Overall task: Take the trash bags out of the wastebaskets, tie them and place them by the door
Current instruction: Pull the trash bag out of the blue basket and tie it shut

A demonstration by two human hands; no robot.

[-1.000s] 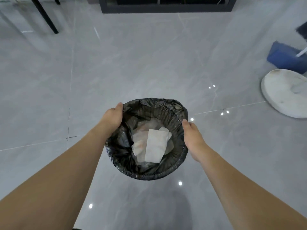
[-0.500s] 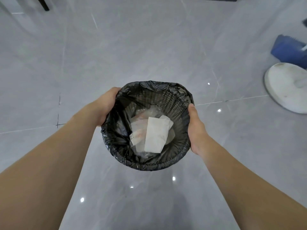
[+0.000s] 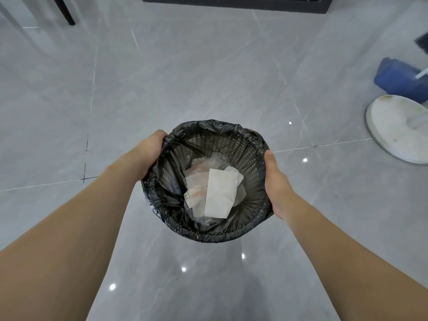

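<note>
Right, both hands clasp the round black mesh wastebasket on the grey tile floor: left hand and right hand curl over its bag-wrapped rim. The black plastic trash bag sits unlifted inside; peeling its edge free looks next.

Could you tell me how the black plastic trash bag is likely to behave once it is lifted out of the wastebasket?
The thin black plastic trash bag wrinkles along the rim, so it will probably go limp and sag. It holds only a white folded paper and clear plastic wrapping, so it is likely light. The glossy film may slip in the hand.
</note>
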